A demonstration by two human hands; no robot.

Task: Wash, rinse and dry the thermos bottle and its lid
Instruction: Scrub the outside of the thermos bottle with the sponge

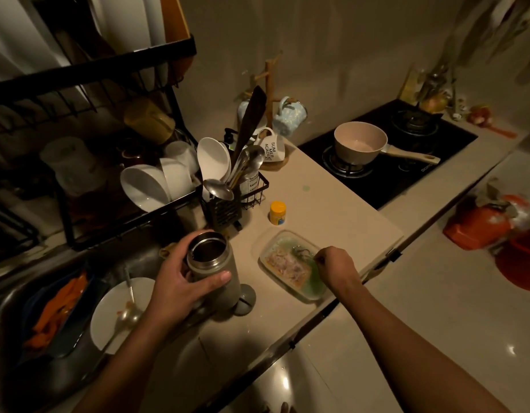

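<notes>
The grey thermos bottle stands upright with its mouth uncovered on the counter's corner beside the sink. My left hand grips it around the upper body. Its round grey lid lies on the counter against the bottle's base. My right hand reaches into a clear rectangular soap dish. That dish holds a pale sponge, a dark green scouring pad and green soapy liquid. The fingers of that hand are curled down and pinch the pad at the dish's far corner.
The sink at left holds a white plate with a spoon and a dark container with orange pieces. A dish rack and utensil caddy stand behind. A yellow-capped jar, mugs, and a hob with a saucepan lie beyond.
</notes>
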